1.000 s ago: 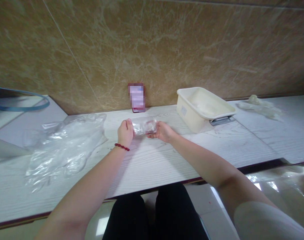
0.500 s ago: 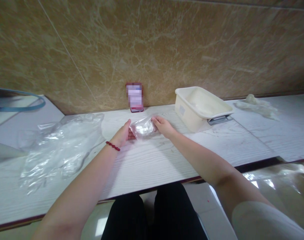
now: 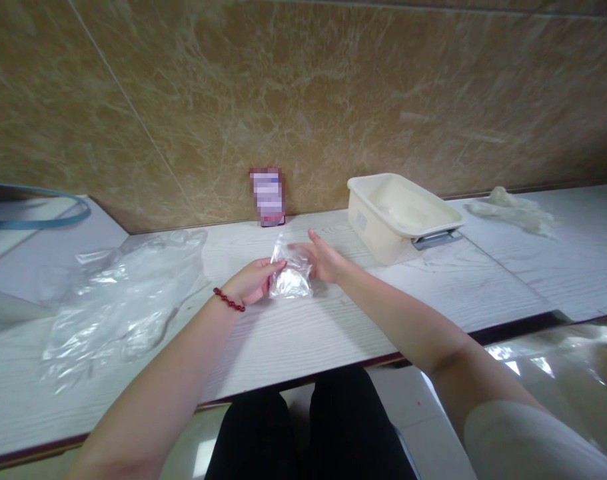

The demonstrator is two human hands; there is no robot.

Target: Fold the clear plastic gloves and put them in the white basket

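A small clear plastic bag (image 3: 292, 283) is held over the table in front of me, shiny and creased; what lies inside it cannot be made out. My left hand (image 3: 257, 280), with a red bead bracelet at the wrist, pinches the bag's left edge, thumb on top. On the other side my right hand (image 3: 323, 259) has its thumb raised and its fingers stretched behind the bag's right edge, partly hidden by the film. To the left lies a heap of larger clear plastic bags (image 3: 128, 300).
A cream plastic bin (image 3: 376, 233) with a grey handle stands right of my hands. A phone with a blurred screen (image 3: 268, 198) leans on the marbled wall. Crumpled plastic (image 3: 516, 212) lies far right, and a blue band (image 3: 43, 222) is at far left. The white table (image 3: 268, 353) ends near my knees.
The bag has turned upright and come slightly nearer to me. My left thumb has closed over its edge, while my right hand has released its pinch and opened.
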